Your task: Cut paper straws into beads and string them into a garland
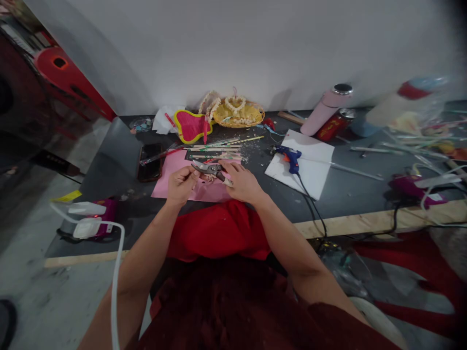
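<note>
My right hand (242,181) is wrapped round the handles of a pair of pruning shears (209,168), whose blades point left. At the blade tips, my left hand (183,183) has thumb and fingers pinched together; what lies in the pinch is too small to make out. Beneath both hands is a pink sheet (166,182) on the dark table. Just beyond them lie several thin pale sticks (219,148), with small cut bits scattered to their right.
A phone (150,163) lies left of the sheet. Behind stand a pink butterfly-like shape with yellow edging (192,126) and a yellow basket (239,116). To the right are a blue glue gun (291,158) on a white board (317,180), a pink flask (324,111) and a red can (334,125).
</note>
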`<state>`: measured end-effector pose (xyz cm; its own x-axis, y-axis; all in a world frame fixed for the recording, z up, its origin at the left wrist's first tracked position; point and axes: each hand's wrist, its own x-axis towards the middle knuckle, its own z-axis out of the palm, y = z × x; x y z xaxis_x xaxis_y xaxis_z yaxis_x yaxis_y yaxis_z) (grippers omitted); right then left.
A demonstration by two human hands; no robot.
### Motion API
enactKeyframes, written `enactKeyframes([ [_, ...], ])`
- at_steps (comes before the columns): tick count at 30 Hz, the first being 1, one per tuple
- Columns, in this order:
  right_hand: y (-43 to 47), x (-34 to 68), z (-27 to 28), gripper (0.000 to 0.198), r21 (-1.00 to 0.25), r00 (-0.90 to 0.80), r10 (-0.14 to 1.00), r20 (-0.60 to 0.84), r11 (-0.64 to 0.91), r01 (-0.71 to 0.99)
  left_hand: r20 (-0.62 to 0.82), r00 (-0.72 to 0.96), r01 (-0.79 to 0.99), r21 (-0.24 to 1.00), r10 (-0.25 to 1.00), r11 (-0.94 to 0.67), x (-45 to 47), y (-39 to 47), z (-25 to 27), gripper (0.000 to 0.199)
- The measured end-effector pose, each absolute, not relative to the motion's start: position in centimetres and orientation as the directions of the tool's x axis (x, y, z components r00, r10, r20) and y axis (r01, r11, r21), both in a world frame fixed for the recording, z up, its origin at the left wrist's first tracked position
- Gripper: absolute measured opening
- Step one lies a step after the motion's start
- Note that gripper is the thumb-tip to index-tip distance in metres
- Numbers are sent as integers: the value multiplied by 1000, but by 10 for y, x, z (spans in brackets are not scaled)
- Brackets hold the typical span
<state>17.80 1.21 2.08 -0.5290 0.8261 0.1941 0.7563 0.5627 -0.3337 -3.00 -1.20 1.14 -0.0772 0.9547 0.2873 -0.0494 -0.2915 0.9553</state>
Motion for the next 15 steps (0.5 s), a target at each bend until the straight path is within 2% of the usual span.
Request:
enactKeyframes([
  [3, 13, 180, 22, 72, -333, -538, 820, 197, 572, 750, 263, -61, -65, 962, 963, -267, -31, -12, 13, 24],
  [10, 11, 180, 23, 55, -355, -507, 842, 185, 538, 764, 209, -87, -132, 967, 974, -219, -29, -12, 15, 22],
  [15, 11, 178, 22, 62, -367, -491, 851, 187, 524, 768, 211, -123, -106, 969, 970, -224, -27, -11, 12, 23],
])
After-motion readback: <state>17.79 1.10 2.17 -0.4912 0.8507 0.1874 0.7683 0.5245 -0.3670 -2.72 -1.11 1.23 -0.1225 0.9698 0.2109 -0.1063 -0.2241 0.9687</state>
